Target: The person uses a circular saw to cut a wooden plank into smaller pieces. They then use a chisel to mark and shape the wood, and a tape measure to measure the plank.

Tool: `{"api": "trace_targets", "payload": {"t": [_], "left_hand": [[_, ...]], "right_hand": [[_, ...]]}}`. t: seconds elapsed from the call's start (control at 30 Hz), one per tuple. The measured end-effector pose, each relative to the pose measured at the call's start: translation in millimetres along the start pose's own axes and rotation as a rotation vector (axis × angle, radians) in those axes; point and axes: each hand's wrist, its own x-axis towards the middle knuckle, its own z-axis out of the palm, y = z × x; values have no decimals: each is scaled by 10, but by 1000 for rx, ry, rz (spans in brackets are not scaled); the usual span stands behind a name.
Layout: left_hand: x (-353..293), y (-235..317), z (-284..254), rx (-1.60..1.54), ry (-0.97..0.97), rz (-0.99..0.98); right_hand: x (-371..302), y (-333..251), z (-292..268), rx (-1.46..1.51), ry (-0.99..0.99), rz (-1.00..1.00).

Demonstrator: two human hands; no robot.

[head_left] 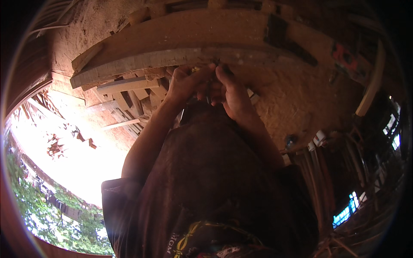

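My left hand and my right hand are close together in front of my body, at the near edge of a thick wooden workbench. Both have their fingers curled in, and the thumb and forefinger of the right look pinched. Between them a thin greyish rod shows, pointing down toward me; the rest of it is hidden by the fingers. A small yellowish bit peeks out by the left fingers. Shade and the fingers hide what kind of thing this is.
A dark angled piece and a red-and-black object lie on the bench's right part. Wood offcuts are piled below its left side. A curved wooden strip stands at right. Sawdust covers the floor.
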Motion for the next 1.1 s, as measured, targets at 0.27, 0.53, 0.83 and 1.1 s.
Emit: {"api": "trace_targets", "payload": {"t": [0.27, 0.53, 0.83, 1.1], "left_hand": [[-55, -54, -28, 156, 87, 147], [-185, 313, -407, 1082, 590, 886], [-21, 194, -498, 1157, 487, 768], [-15, 169, -535, 1150, 500, 785]], "right_hand": [[95, 104, -25, 32, -12, -64], [41, 32, 10, 74, 39, 52], [131, 135, 67, 149, 81, -4], [207, 196, 91, 156, 71, 9]]}}
